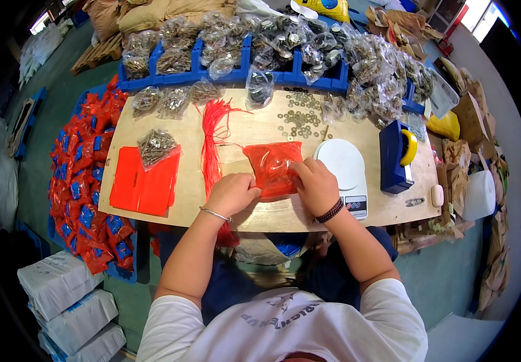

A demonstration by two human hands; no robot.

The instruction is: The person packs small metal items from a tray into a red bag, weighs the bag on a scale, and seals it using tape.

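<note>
A filled red plastic bag (271,169) lies at the middle of the wooden table, its contents hidden. My left hand (234,192) is closed at the bag's lower left edge, fingers curled under. At the right side, my right hand (316,186) pinches the bag's edge between thumb and fingers. A bundle of red plastic strings (212,145) runs along the table left of the bag. Farther left, a clear bag of screws (157,148) rests on a stack of flat red bags (143,184). Just right of my right hand stands a white digital scale (343,166).
Blue bins (227,75) heaped with clear bags of hardware line the table's far edge. Loose washers (301,117) lie before them. A blue tape dispenser (395,158), small snips (415,202) and a white oval object (437,195) sit at right. Filled red bags (82,181) crowd a blue crate at left.
</note>
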